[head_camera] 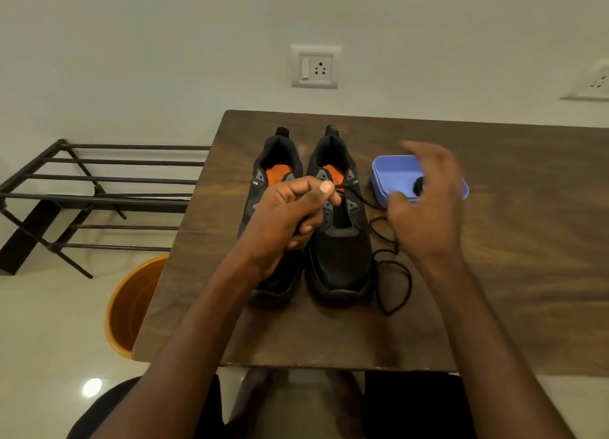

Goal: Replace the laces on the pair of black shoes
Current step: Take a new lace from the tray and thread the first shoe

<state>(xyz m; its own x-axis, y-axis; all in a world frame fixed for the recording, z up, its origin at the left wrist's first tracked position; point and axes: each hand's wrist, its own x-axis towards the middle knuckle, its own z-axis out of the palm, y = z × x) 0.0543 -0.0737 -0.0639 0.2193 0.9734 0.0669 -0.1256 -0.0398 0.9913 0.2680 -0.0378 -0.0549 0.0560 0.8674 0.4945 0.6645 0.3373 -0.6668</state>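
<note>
Two black shoes with orange insoles stand side by side on the brown table [510, 241], toes towards me. My left hand [290, 214] hovers over the left shoe [276, 284] and pinches one end of a black lace [395, 274] near the upper eyelets of the right shoe [339, 260]. From there the lace runs right and lies in loose loops beside the right shoe. My right hand [425, 201] is raised and blurred just right of the shoes, fingers spread, holding nothing. It partly covers a blue container [392, 172] with something dark inside.
A dark metal rack [99, 188] stands on the floor to the left of the table. An orange bucket [131, 307] sits below the table's left front corner. Wall sockets [314, 66] are on the wall behind. My knees show below the table edge.
</note>
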